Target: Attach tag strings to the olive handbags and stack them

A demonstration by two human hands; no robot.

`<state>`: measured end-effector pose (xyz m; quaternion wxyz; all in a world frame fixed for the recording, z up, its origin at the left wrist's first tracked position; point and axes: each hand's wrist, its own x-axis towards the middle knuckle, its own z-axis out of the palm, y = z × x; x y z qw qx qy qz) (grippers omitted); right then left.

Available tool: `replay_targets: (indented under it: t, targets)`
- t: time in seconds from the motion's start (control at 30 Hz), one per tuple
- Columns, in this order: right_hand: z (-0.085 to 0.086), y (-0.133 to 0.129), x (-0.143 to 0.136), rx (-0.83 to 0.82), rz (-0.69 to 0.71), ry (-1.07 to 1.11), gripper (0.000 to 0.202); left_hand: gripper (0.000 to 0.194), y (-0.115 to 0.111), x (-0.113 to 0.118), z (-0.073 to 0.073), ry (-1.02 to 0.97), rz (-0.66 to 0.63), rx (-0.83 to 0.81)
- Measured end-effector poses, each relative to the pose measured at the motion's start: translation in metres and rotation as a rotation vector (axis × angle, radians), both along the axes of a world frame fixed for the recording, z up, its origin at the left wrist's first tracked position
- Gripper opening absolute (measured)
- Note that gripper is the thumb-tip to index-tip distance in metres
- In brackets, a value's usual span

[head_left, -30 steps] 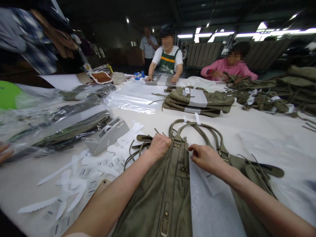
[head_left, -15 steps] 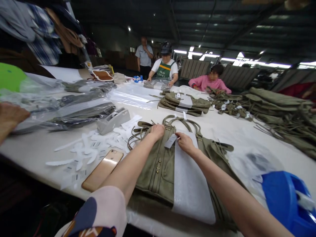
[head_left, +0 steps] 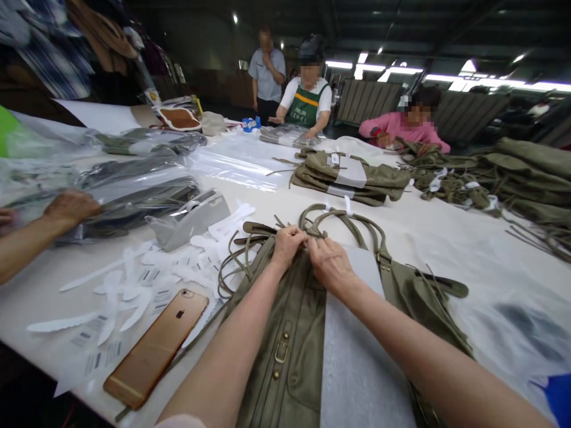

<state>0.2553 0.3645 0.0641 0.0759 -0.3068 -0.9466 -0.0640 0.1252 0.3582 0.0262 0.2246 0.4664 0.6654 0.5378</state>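
An olive-green handbag [head_left: 263, 356] lies on the table in front of me, its looped handles [head_left: 363, 229] pointing away. A pale paper band [head_left: 357, 368] wraps around its body. Near the foot of one handle, my left hand [head_left: 289, 246] is closed in a pinch at the bag's top edge. Right beside it, my right hand [head_left: 329, 261] is closed too, its fingertips meeting the left ones. What the fingers grip is hidden; the grey tag seen earlier does not show. A brass buckle [head_left: 281, 348] sits on the bag's front.
A phone [head_left: 156, 348], white label strips [head_left: 127, 291] and a grey tape dispenser [head_left: 190, 220] lie left. A co-worker's hand [head_left: 74, 208] rests by plastic-wrapped bags [head_left: 147, 196]. Beyond are stacked bags [head_left: 348, 175] and two people at the table; another person stands behind. More olive bags [head_left: 526, 172] are piled right.
My right hand has moved from the grey tag to meet my left at the handle's foot; the tag is out of sight. The co-worker's hand at left has come further in.
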Motion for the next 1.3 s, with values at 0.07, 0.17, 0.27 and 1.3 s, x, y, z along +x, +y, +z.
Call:
replay_targets:
  t: [0.07,0.17,0.27,1.3]
  targets:
    - [-0.008,-0.006,0.000,-0.094,0.018,0.005,0.023,0.017,-0.003,-0.001,-0.013,-0.241,0.016,0.081]
    - [-0.014,-0.001,0.009,-0.346,-0.005,0.186,0.020,0.013,-0.005,-0.001,-0.026,-0.437,-0.034,0.157]
    - [-0.016,0.015,0.017,-0.509,-0.103,0.340,0.027,0.010,-0.005,0.000,-0.029,-0.481,-0.045,0.172]
    - [-0.023,0.040,-0.011,-0.506,-0.145,0.649,0.007,0.008,-0.009,0.004,-0.024,0.090,-0.040,0.130]
